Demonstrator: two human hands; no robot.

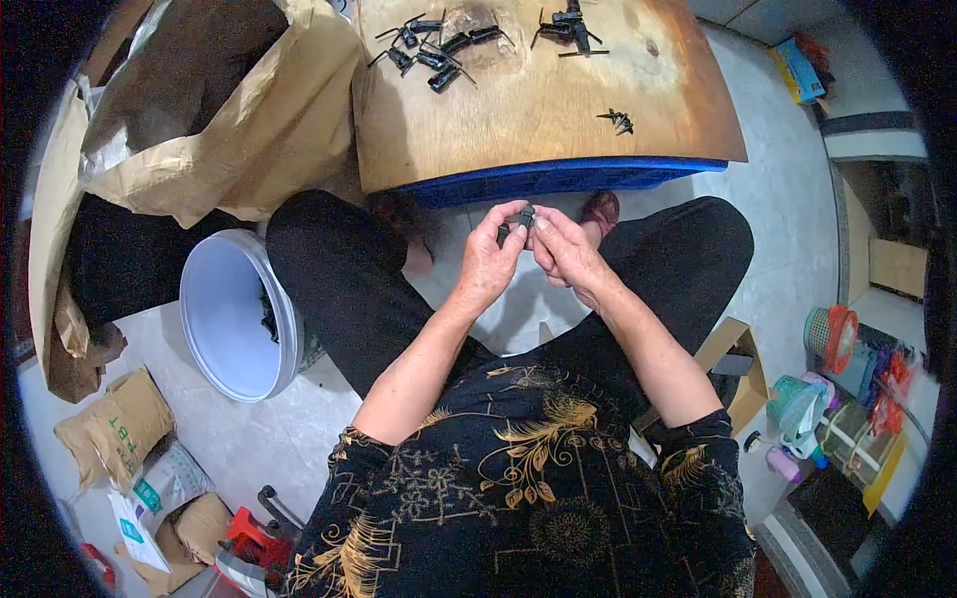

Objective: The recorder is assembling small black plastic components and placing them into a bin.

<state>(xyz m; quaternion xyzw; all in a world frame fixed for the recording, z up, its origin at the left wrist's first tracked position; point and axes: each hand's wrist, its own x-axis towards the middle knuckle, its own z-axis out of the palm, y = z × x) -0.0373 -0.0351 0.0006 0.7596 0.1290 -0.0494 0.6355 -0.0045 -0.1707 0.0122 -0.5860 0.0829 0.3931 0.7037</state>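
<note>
Looking down at a small black plastic piece (526, 214) held in midair just short of the wooden surface (498, 130), right between two bare hands. Sitting to the right of the left hand (486, 264) and to the left of the right hand (573, 259), touching both, so can't really call either one nearer. Running lengthwise roughly toward the surface, with a slight tilt. Pinched in the left grip between thumb and fingertip, with another dark bit (503, 235) tucked lower against the fingers. Also nipped from the other side by the right grip, thumb and forefinger pressed together there. Looks stubby and kinda blocky, unlike the spindly black parts (457, 43) lying on the surface. Too small and too covered to make out finer detail tbh
</note>
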